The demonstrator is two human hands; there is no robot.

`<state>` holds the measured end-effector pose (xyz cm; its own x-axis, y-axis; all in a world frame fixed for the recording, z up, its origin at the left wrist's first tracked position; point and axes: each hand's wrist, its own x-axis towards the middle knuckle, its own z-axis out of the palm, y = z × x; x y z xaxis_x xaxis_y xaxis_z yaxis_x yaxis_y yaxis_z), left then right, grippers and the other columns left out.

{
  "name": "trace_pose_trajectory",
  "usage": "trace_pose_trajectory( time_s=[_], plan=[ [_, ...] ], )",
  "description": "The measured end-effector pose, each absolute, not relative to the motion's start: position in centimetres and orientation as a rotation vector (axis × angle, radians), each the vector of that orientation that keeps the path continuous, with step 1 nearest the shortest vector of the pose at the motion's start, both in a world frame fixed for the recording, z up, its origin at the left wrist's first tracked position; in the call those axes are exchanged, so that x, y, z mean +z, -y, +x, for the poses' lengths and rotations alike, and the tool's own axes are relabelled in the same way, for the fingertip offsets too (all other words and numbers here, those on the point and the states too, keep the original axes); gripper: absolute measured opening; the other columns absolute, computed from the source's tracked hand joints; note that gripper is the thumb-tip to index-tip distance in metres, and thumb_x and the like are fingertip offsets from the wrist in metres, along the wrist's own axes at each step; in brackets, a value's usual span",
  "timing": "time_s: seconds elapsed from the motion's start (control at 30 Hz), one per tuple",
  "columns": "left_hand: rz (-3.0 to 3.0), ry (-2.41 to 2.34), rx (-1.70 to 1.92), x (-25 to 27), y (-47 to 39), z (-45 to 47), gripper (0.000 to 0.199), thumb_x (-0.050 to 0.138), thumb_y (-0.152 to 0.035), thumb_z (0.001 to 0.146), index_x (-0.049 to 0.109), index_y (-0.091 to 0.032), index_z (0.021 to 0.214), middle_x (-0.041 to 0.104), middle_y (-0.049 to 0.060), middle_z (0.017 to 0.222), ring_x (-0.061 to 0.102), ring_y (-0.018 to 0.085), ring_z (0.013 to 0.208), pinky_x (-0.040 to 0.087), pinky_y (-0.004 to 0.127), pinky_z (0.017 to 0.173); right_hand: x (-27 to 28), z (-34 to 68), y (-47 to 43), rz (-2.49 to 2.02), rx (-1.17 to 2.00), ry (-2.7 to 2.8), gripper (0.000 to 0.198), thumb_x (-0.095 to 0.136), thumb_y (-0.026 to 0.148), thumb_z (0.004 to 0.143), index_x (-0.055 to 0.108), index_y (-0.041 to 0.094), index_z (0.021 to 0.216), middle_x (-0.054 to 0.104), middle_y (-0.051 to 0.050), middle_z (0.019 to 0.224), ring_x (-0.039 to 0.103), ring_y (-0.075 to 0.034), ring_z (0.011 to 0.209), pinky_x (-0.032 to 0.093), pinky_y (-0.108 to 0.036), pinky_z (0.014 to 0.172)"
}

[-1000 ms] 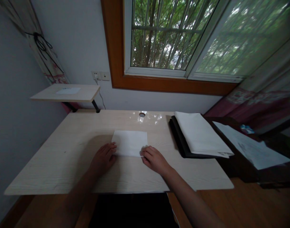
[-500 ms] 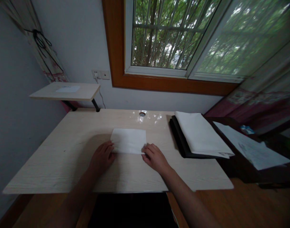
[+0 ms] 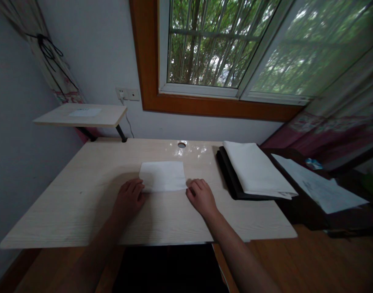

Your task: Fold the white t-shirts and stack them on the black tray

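Nearest the camera, two bare forearms reach onto a pale wooden desk [image 3: 67, 211].

Left hand [image 3: 128, 199]: palm down, fingers loosely extended and flat, fingertips on the near left corner of a folded white paper [image 3: 163, 176]. Nothing is gripped; the hand presses rather than grasps.

Right hand [image 3: 202, 197]: palm down, fingers lightly curled, fingertips at the paper's near right corner. Likewise closed around nothing, only touching the edge.

Folded white paper: lies flat at mid-desk, between and just beyond both hands. Change noted against the pictures of a second ago: the sheet appears slightly shorter front to back and sits a little farther from the desk's near edge, with both hands moved forward with it. Judged as a fold being pressed flat or the sheet being slid away; which of the two cannot be told.

Right of the paper, well apart: a stack of white sheets [image 3: 255, 167] on a black tray [image 3: 230, 179].

Farther right: loose printed papers [image 3: 320, 187] on dark furniture.

Back of desk: round cable hole [image 3: 182, 145]. Beyond left: raised side shelf [image 3: 82, 116]; wall sockets [image 3: 127, 94]; window [image 3: 223, 44] with trees outside.
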<state>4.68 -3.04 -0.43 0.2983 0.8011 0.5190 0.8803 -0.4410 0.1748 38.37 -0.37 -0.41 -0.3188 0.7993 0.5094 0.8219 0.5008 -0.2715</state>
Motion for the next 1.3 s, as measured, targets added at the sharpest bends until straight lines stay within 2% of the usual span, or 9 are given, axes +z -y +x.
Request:
trace_pose_trajectory(
  time_s=[0.13, 0.23, 0.33, 0.43, 0.5, 0.73, 1.17, 1.3],
  plan=[
    [-2.457, 1.503, -0.864, -0.5, 3.0, 4.6, 0.033, 0.057, -0.01, 0.083, 0.062, -0.022, 0.113, 0.064, 0.013, 0.134, 0.053, 0.031, 0.134, 0.042, 0.058, 0.115, -0.2, 38.7, 0.2, -1.371, -0.062, 2.027, 0.013, 0.058, 0.011, 0.089, 0.063, 0.023, 0.087, 0.063, -0.009, 0.092, 0.056, -0.026, 0.09, 0.049, -0.042, 0.082],
    [-2.544, 1.414, -0.807, -0.5, 3.0, 4.6, 0.046, 0.054, -0.014, 0.088, 0.056, -0.022, 0.133, 0.056, 0.011, 0.148, 0.045, 0.029, 0.144, 0.033, 0.06, 0.122, 0.0, 38.8, 0.3, -1.352, -0.02, 2.001, 0.012, 0.058, 0.013, 0.09, 0.065, 0.022, 0.092, 0.065, -0.009, 0.096, 0.057, -0.026, 0.093, 0.05, -0.042, 0.084],
    [-2.6, 1.37, -0.705, -0.6, 2.9, 4.6, 0.057, 0.053, -0.021, 0.092, 0.044, -0.024, 0.149, 0.046, 0.01, 0.158, 0.039, 0.029, 0.148, 0.03, 0.06, 0.123, 0.2, 38.6, 0.5, -1.251, 0.048, 2.026, 0.018, 0.058, 0.015, 0.093, 0.068, 0.023, 0.106, 0.067, -0.01, 0.104, 0.06, -0.027, 0.1, 0.052, -0.044, 0.09],
    [-2.634, 1.376, -0.62, -0.7, 2.7, 4.6, 0.059, 0.053, -0.025, 0.095, 0.042, -0.026, 0.152, 0.043, 0.009, 0.16, 0.038, 0.029, 0.149, 0.029, 0.06, 0.123, 0.1, 38.3, 0.7, -1.127, 0.086, 2.137, 0.031, 0.059, 0.018, 0.095, 0.065, 0.026, 0.125, 0.067, -0.011, 0.121, 0.06, -0.027, 0.111, 0.053, -0.046, 0.095],
    [-2.645, 1.387, -0.609, -0.9, 2.6, 4.6, 0.059, 0.053, -0.027, 0.095, 0.043, -0.026, 0.153, 0.045, 0.009, 0.159, 0.039, 0.029, 0.149, 0.029, 0.059, 0.123, -0.1, 38.1, 0.7, -1.072, 0.093, 2.232, 0.034, 0.06, 0.02, 0.096, 0.064, 0.027, 0.129, 0.066, -0.01, 0.126, 0.061, -0.027, 0.114, 0.053, -0.046, 0.096],
    [-2.596, 1.471, -0.673, -1.5, 2.4, 4.4, 0.062, 0.053, -0.022, 0.092, 0.042, -0.022, 0.153, 0.049, 0.009, 0.156, 0.045, 0.027, 0.145, 0.034, 0.056, 0.122, -0.5, 38.3, 0.2, -1.04, 0.152, 2.26, 0.018, 0.064, 0.021, 0.096, 0.072, 0.025, 0.111, 0.07, -0.009, 0.113, 0.064, -0.025, 0.104, 0.055, -0.045, 0.092],
    [-2.532, 1.69, -0.778, -1.7, 2.1, 3.7, 0.059, 0.056, -0.018, 0.084, 0.054, -0.023, 0.143, 0.055, 0.009, 0.15, 0.05, 0.027, 0.14, 0.033, 0.055, 0.124, -0.8, 38.5, -0.1, -1.012, 0.222, 2.24, 0.014, 0.063, 0.019, 0.095, 0.07, 0.025, 0.105, 0.07, -0.007, 0.106, 0.063, -0.024, 0.099, 0.055, -0.043, 0.09],
    [-2.522, 1.699, -0.812, -1.4, 2.2, 3.8, 0.058, 0.056, -0.018, 0.084, 0.055, -0.023, 0.142, 0.057, 0.008, 0.148, 0.052, 0.028, 0.136, 0.039, 0.054, 0.12, -0.6, 38.5, -0.1, -1.016, 0.233, 2.225, 0.015, 0.062, 0.019, 0.095, 0.07, 0.026, 0.105, 0.07, -0.007, 0.106, 0.063, -0.024, 0.1, 0.055, -0.043, 0.089]
  ],
)
